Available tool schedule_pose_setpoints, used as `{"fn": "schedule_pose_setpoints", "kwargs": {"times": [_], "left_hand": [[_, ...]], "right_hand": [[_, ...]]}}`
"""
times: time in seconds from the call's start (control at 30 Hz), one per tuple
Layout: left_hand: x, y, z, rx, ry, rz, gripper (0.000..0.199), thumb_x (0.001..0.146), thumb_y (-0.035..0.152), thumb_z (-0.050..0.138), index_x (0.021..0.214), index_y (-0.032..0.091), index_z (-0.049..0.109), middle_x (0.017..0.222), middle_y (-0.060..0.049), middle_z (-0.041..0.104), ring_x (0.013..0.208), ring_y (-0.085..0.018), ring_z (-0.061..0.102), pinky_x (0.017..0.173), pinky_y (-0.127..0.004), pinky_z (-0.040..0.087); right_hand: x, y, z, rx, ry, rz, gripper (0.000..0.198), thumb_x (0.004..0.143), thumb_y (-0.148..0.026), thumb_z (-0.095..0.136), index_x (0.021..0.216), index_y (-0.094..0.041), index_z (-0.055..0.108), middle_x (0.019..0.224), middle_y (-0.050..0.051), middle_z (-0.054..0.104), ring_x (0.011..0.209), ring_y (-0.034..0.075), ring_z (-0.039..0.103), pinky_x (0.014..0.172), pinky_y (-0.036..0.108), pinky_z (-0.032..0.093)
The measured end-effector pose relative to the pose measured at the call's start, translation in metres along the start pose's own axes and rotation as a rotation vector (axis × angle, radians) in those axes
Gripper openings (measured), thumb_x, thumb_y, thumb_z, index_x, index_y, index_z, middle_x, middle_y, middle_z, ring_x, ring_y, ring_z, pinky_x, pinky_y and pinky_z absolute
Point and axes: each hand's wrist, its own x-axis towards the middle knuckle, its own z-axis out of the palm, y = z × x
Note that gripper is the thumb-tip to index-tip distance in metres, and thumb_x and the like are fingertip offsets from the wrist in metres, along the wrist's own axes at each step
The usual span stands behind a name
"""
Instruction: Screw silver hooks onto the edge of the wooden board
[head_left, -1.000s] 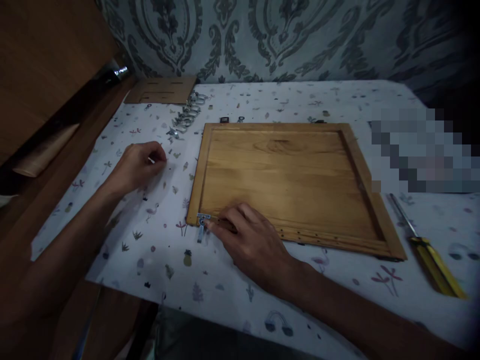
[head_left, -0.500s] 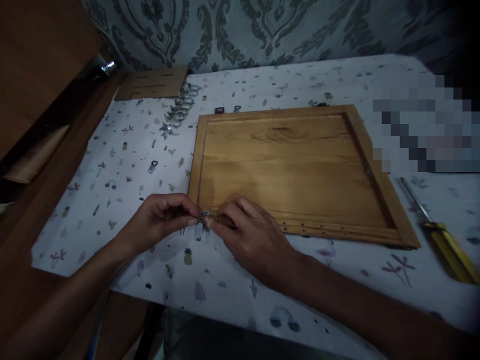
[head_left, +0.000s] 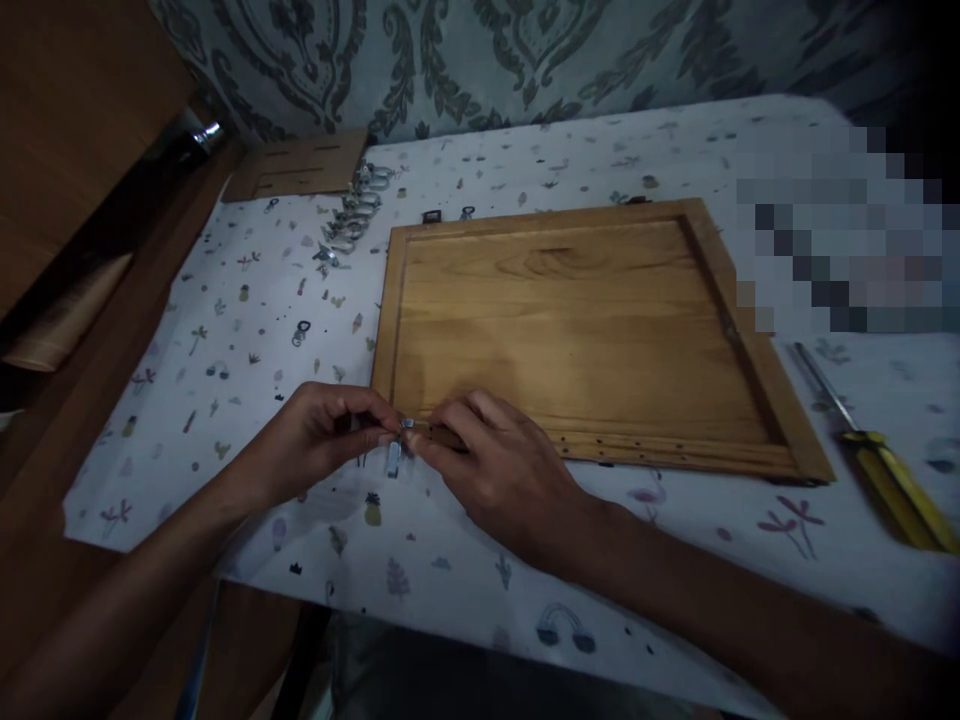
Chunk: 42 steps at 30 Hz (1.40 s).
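A framed wooden panel (head_left: 555, 310) lies flat before me, with a row of small dark holes along its near edge. At its near left corner is a small metal fitting (head_left: 394, 458) that looks like a latch. My left hand (head_left: 330, 430) pinches the fitting from the left between thumb and forefinger. From the other side my right hand (head_left: 502, 460) is closed, its thumb and fingertips at the fitting and the panel's near edge. The fingers hide much of the fitting, and I cannot make out whether the right hand holds anything else.
Several shiny metal fittings (head_left: 352, 215) lie in a row near a piece of cardboard (head_left: 300, 165) at the back left. A yellow-handled screwdriver (head_left: 889, 480) rests right of the panel. The patterned tablecloth (head_left: 247, 400) covers the table; a brown wooden surface (head_left: 75, 130) stands at left.
The view has shifted slightly, so the panel and table sit a little higher and further left. Both hands stay at the panel's corner with the fitting, with hardly any movement.
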Motion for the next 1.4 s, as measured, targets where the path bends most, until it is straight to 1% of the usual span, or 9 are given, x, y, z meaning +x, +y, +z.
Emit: {"fn": "schedule_pose_setpoints", "kwargs": {"times": [0.2, 0.3, 0.53, 0.67, 0.8, 0.9, 1.03, 1.13, 1.4], "left_hand": [[0.007, 0.008, -0.009, 0.049, -0.113, -0.058, 0.012, 0.084, 0.026, 0.067, 0.085, 0.017, 0.076, 0.079, -0.004, 0.074, 0.069, -0.014, 0.065, 0.061, -0.022, 0.051], [0.011, 0.011, -0.013, 0.091, -0.186, -0.084, 0.016, 0.084, 0.029, 0.066, 0.086, 0.017, 0.076, 0.081, -0.005, 0.074, 0.072, -0.016, 0.065, 0.063, -0.024, 0.052], [0.02, 0.018, -0.017, 0.145, -0.3, -0.133, 0.016, 0.083, 0.029, 0.064, 0.086, 0.017, 0.074, 0.078, -0.003, 0.072, 0.069, -0.014, 0.064, 0.061, -0.021, 0.05], [0.022, 0.022, -0.016, 0.124, -0.301, -0.131, 0.013, 0.082, 0.026, 0.064, 0.082, 0.017, 0.074, 0.078, -0.003, 0.073, 0.069, -0.014, 0.065, 0.061, -0.021, 0.05], [0.023, 0.023, -0.015, 0.107, -0.282, -0.128, 0.01, 0.08, 0.024, 0.065, 0.079, 0.018, 0.073, 0.073, -0.002, 0.071, 0.061, -0.012, 0.061, 0.052, -0.019, 0.046], [0.024, 0.021, -0.015, 0.106, -0.285, -0.15, 0.009, 0.079, 0.024, 0.066, 0.079, 0.019, 0.073, 0.068, 0.0, 0.068, 0.056, -0.009, 0.055, 0.047, -0.017, 0.04], [0.027, 0.018, -0.016, 0.088, -0.281, -0.202, 0.007, 0.075, 0.024, 0.068, 0.075, 0.017, 0.067, 0.061, 0.002, 0.061, 0.052, -0.008, 0.051, 0.047, -0.016, 0.038], [0.028, 0.017, -0.016, 0.059, -0.301, -0.216, 0.008, 0.075, 0.024, 0.068, 0.073, 0.016, 0.065, 0.058, 0.003, 0.057, 0.049, -0.007, 0.047, 0.045, -0.016, 0.035], [0.032, 0.019, -0.018, -0.068, -0.347, -0.272, 0.012, 0.073, 0.02, 0.074, 0.07, 0.015, 0.064, 0.056, 0.004, 0.058, 0.047, -0.005, 0.047, 0.045, -0.015, 0.038]], "right_hand": [[-0.002, 0.0, 0.001, 0.006, -0.035, 0.007, 0.02, 0.093, -0.007, 0.055, 0.109, -0.011, 0.068, 0.093, 0.011, 0.058, 0.089, 0.023, 0.044, 0.071, 0.035, 0.041], [-0.002, 0.0, 0.0, 0.013, -0.036, 0.005, 0.023, 0.094, -0.006, 0.053, 0.112, -0.01, 0.067, 0.094, 0.011, 0.058, 0.09, 0.023, 0.044, 0.072, 0.036, 0.041], [0.0, 0.001, -0.001, 0.02, -0.028, -0.009, 0.021, 0.091, -0.006, 0.058, 0.11, -0.009, 0.068, 0.093, 0.012, 0.058, 0.089, 0.024, 0.043, 0.072, 0.036, 0.041], [0.001, 0.001, 0.0, 0.0, -0.016, -0.011, 0.021, 0.093, -0.007, 0.056, 0.111, -0.01, 0.068, 0.092, 0.011, 0.058, 0.089, 0.023, 0.043, 0.07, 0.035, 0.041], [0.001, 0.001, 0.0, -0.002, -0.018, -0.014, 0.021, 0.092, -0.007, 0.058, 0.111, -0.01, 0.067, 0.093, 0.011, 0.058, 0.089, 0.023, 0.044, 0.07, 0.035, 0.041], [0.001, 0.001, 0.0, -0.007, -0.031, -0.014, 0.022, 0.092, -0.006, 0.057, 0.112, -0.01, 0.067, 0.094, 0.012, 0.059, 0.091, 0.024, 0.044, 0.071, 0.036, 0.042], [0.001, 0.001, 0.0, -0.012, -0.024, -0.004, 0.018, 0.092, -0.006, 0.056, 0.105, -0.011, 0.068, 0.093, 0.011, 0.059, 0.089, 0.023, 0.044, 0.07, 0.035, 0.042], [0.001, 0.001, -0.001, -0.011, -0.001, -0.013, 0.017, 0.093, -0.006, 0.056, 0.104, -0.011, 0.068, 0.09, 0.011, 0.058, 0.087, 0.023, 0.043, 0.068, 0.035, 0.041], [0.002, 0.0, -0.002, -0.014, -0.031, -0.018, 0.021, 0.096, -0.007, 0.049, 0.105, -0.011, 0.067, 0.092, 0.011, 0.058, 0.087, 0.023, 0.042, 0.068, 0.035, 0.041]]}}
